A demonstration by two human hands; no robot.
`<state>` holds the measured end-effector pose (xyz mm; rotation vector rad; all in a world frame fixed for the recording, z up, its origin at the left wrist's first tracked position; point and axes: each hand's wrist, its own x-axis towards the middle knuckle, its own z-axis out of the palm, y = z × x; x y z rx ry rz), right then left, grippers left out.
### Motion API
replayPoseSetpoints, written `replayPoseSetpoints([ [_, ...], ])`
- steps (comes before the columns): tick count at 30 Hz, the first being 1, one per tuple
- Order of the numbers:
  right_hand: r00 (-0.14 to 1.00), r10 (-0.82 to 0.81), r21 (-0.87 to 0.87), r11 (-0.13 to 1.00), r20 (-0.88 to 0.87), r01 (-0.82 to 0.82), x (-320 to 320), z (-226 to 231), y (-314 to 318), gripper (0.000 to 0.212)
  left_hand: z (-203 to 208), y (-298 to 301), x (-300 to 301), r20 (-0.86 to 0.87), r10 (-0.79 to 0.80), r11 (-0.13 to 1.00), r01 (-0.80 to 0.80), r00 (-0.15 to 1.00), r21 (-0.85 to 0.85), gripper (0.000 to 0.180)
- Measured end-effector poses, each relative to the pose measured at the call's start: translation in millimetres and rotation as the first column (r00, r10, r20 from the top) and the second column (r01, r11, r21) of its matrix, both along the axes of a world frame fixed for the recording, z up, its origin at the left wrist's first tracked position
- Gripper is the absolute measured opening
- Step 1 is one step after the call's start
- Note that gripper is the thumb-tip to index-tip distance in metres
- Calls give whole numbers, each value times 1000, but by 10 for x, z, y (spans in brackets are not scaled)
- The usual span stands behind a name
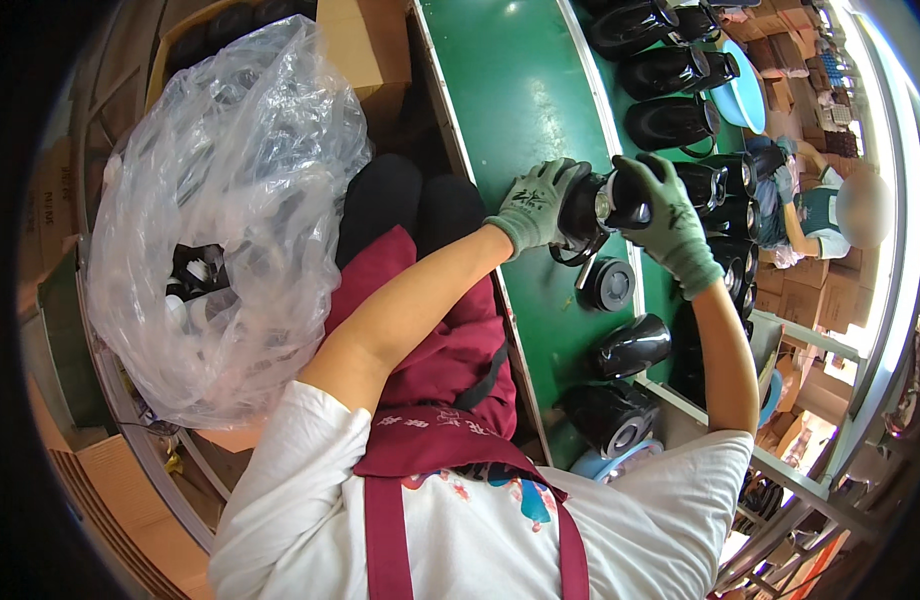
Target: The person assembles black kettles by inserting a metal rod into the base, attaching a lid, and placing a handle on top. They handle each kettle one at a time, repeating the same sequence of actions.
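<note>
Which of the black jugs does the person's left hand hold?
The black jug between the left hand and right hand, above the round black piece in the picture; the left hand touches none of the others.

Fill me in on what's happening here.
The gloved left hand holds a black handled jug over the green bench, while the right hand holds a rounded black piece at or near its end. A round black part lies on the bench; more black jugs line the far side. A co-worker is beyond.
</note>
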<state>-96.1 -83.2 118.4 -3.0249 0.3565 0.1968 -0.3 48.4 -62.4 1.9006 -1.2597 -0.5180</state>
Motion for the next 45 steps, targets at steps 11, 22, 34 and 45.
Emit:
replayPoseSetpoints([
  [11, 987, 30, 82, 996, -157, -17, -89, -134, -11, 91, 9, 19, 10, -44, 6, 1000, -7, 999, -24, 121],
  [22, 973, -93, -108, 992, -209, 72, -37, 126, -10, 112, 41, 21, 25, -21, -7, 1000, 7, 1000, 7, 121],
  [34, 979, -92, -4, 996, -182, 93, -181, -50, -60, 73, 7, 15, 18, -52, -1, 1000, 1, 999, -18, 123],
  [45, 826, -463, -272, 881, -320, 388, 21, -260, -88, 70, 22, 26, -31, -15, -24, 999, 25, 1000, 38, 125],
])
